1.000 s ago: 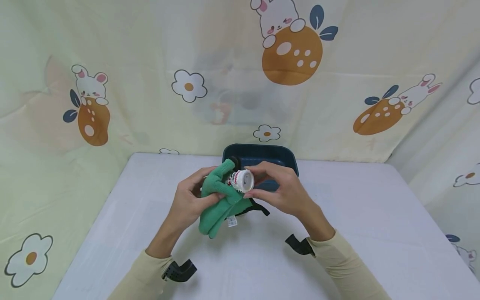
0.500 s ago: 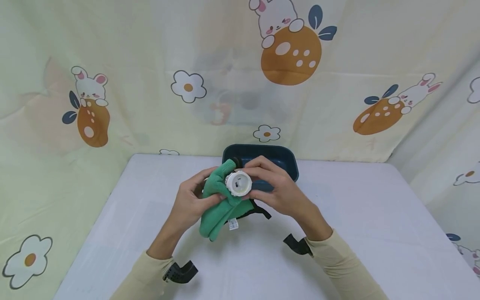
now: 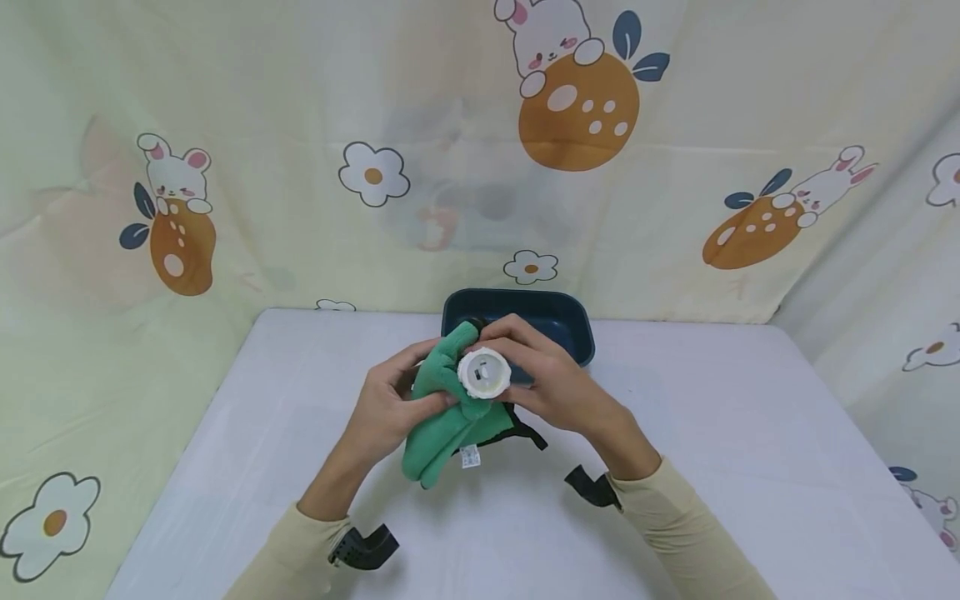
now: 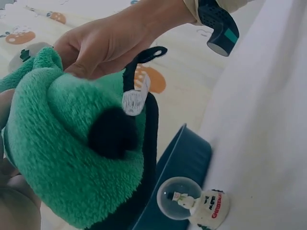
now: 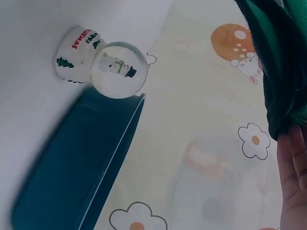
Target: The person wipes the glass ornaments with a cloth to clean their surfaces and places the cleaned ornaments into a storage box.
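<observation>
Both hands are raised over the table, in front of the bin. My left hand (image 3: 387, 408) grips a fluffy green cloth (image 3: 450, 433) with black trim, a black loop and a white label. My right hand (image 3: 551, 375) pinches the rim of a white round base (image 3: 483, 373), which pokes out of the cloth. Its hollow underside faces up towards the head camera; the part wrapped in the cloth is hidden. A snow globe (image 4: 192, 203) with a snowman inside and red lettering on its white base stands on the table, seen only in the wrist views.
A dark blue bin (image 3: 577, 321) stands at the table's back edge, partly behind the right hand. The snow globe in the right wrist view is close beside this bin. A patterned curtain (image 3: 442, 108) hangs behind the white table (image 3: 675, 400).
The white base has turned from showing its printed side to showing its underside. Right fingers have shifted around its rim. The left hand and cloth have moved slightly right and down.
</observation>
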A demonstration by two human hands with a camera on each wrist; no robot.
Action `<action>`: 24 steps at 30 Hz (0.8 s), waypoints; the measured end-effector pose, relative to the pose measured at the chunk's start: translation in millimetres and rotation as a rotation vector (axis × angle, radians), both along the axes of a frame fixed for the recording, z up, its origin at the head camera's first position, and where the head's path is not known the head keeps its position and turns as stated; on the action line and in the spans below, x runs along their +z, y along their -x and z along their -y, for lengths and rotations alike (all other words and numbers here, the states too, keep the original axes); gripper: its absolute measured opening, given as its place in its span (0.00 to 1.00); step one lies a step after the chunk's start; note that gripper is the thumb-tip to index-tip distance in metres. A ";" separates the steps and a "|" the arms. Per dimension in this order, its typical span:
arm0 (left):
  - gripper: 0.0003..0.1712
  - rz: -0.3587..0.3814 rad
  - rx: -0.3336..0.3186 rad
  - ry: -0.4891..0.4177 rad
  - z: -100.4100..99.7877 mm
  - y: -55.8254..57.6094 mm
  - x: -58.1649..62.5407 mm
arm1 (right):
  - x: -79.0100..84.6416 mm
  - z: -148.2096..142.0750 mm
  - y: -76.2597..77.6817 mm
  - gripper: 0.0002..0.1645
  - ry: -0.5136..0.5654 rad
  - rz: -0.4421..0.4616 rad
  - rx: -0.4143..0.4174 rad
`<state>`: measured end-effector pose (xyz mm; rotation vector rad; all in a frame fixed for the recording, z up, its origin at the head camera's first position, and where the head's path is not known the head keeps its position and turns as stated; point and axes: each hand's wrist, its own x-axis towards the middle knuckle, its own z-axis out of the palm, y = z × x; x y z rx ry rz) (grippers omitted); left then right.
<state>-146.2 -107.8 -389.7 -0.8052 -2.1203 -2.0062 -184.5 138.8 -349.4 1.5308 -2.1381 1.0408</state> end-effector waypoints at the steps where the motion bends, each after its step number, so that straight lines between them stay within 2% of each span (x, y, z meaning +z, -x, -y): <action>1: 0.36 0.004 -0.002 0.002 -0.1 0.1 -0.1 | 0.3 -0.6 -0.7 0.34 -0.013 -0.013 -0.017; 5: 0.37 0.029 0.002 -0.005 1.6 0.8 0.0 | 2.0 -3.7 -3.5 0.36 -0.054 -0.043 -0.064; 10: 0.37 0.078 0.019 -0.087 8.9 3.9 -0.4 | 5.0 -6.6 -4.5 0.32 -0.036 0.032 -0.057; 13: 0.38 0.079 0.031 -0.116 13.5 4.9 0.9 | 6.0 -7.7 -4.5 0.28 0.003 0.050 -0.081; 17: 0.38 0.058 0.038 -0.116 13.8 4.1 4.6 | 7.0 -7.8 -3.4 0.26 0.043 0.008 -0.134; 24: 0.37 0.017 0.052 -0.065 5.8 1.9 3.7 | 1.0 -1.0 -3.1 0.32 0.073 -0.051 -0.154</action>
